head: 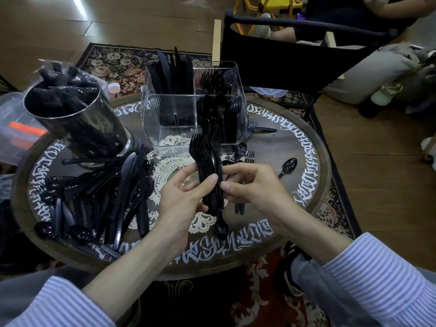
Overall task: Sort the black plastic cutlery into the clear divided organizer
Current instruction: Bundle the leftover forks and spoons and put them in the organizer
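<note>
While gathering forks above the round worktop (313,166), keep squaring them. Far left: one steel cup (77,119) of dark wrapped bundles, too many to count. Below it, a loose heap of knives, forks and spoons (113,197), too tangled to count. Left hand (181,197), clenched round a stack of forks (207,171), grip at the handles, tines up. Tap ends level, nest tines, then lift as one. Right hand (250,185), pinching the same stack at its edge. Behind, one clear organizer (169,128): four compartments, three filled, near-left bare. Right: one lone spoon (288,166). Forks in the stack: roughly ten, hard to tell.
</note>
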